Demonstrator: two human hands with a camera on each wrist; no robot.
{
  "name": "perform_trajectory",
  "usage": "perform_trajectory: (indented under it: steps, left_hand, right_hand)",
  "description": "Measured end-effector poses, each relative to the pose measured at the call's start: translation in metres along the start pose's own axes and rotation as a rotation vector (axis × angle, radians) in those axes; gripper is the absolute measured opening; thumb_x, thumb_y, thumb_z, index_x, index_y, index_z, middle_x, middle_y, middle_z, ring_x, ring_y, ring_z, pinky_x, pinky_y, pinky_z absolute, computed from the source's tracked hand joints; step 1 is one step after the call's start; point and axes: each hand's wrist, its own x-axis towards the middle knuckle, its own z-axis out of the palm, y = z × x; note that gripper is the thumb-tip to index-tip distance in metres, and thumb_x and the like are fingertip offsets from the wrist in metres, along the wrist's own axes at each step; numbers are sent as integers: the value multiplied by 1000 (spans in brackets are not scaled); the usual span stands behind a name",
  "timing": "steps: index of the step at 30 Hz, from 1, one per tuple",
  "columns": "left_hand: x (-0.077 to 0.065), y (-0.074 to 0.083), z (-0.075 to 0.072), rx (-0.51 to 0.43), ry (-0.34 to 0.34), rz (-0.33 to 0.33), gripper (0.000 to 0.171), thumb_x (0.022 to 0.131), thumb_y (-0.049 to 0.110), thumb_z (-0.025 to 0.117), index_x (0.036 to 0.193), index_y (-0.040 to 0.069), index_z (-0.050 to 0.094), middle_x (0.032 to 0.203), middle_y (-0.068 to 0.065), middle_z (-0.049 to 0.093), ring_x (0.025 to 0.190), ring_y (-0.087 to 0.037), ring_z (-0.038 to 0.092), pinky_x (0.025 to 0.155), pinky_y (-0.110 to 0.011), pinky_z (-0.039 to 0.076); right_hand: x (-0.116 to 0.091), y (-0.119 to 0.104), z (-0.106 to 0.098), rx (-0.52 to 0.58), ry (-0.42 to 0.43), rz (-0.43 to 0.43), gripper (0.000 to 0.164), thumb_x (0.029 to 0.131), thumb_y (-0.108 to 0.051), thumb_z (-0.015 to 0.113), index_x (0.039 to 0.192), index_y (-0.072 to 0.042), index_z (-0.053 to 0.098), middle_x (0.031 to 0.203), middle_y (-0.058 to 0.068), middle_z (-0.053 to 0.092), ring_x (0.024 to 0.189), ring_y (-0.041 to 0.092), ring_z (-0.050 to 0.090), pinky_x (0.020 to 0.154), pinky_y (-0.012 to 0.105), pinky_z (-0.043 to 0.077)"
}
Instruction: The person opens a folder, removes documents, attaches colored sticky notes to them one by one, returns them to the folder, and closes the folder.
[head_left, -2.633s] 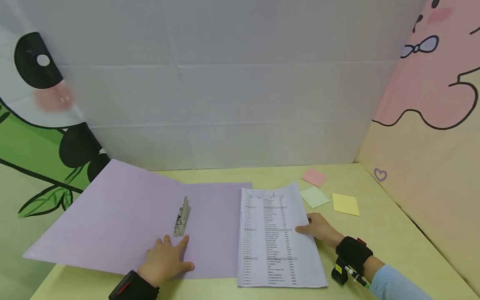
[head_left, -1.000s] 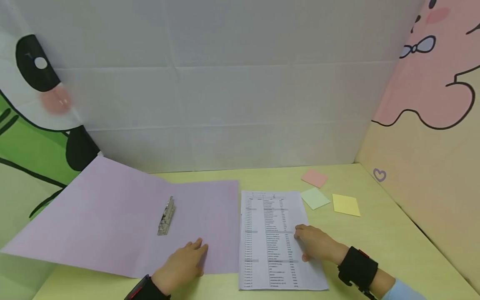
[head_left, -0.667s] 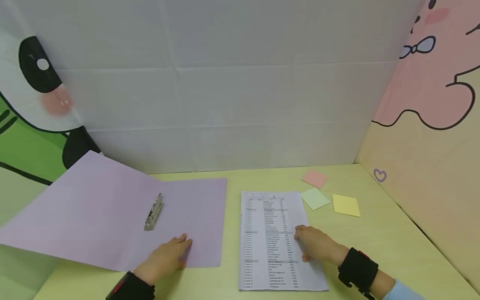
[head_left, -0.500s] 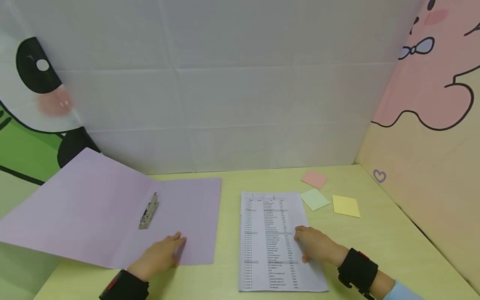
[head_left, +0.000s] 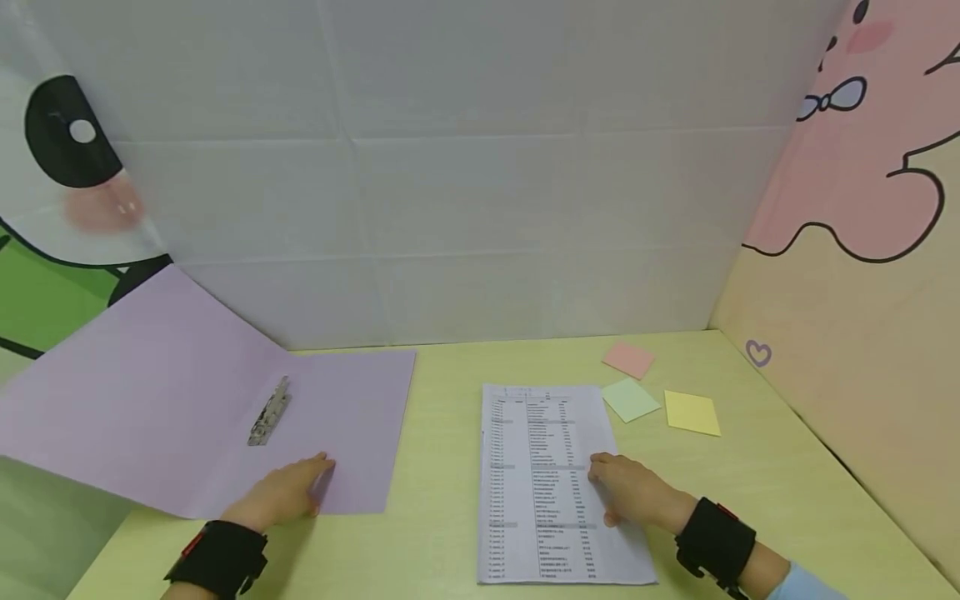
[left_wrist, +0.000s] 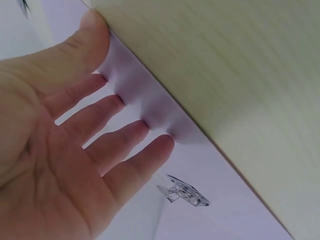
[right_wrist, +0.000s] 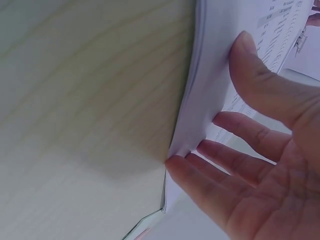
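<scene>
Left of the printed sheets (head_left: 558, 479) on the desk (head_left: 450, 392): open lilac folder (head_left: 225, 417), left hand (head_left: 281, 496) flat on its near edge, right hand (head_left: 633, 490) flat on the sheets, gripping nothing; step, positioning; next move likely needs sheets brought to the clip (head_left: 268, 411).

Three sticky notes lie near the table's (head_left: 450, 375) far right corner: pink (head_left: 628, 357) farthest back, green (head_left: 630, 397) nearer, yellow (head_left: 692, 412) beside it. Cartoon-printed panels (head_left: 855, 167) stand around.
</scene>
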Motion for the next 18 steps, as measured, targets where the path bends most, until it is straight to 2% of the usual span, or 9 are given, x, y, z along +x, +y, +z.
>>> perform_trajectory:
  steps: [9, 18]
  left_hand:
    - [5, -33, -10, 38, -5, 1, 63, 68, -3, 69, 127, -8, 47, 135, -33, 37, 120, -52, 37, 95, -60, 32]
    - [3, -50, -19, 34, -19, -28, 63, 69, -5, 67, 127, -10, 45, 132, -37, 36, 116, -54, 39, 92, -60, 35]
  right_hand:
    - [0, 3, 1, -35, 20, -79, 48, 59, -6, 81, 100, 6, 60, 121, 25, 54, 111, 41, 51, 94, 49, 41]
    - [2, 3, 0, -16, 10, -64, 46, 60, -5, 80, 101, 5, 60, 125, 25, 52, 115, 40, 49, 97, 49, 39]
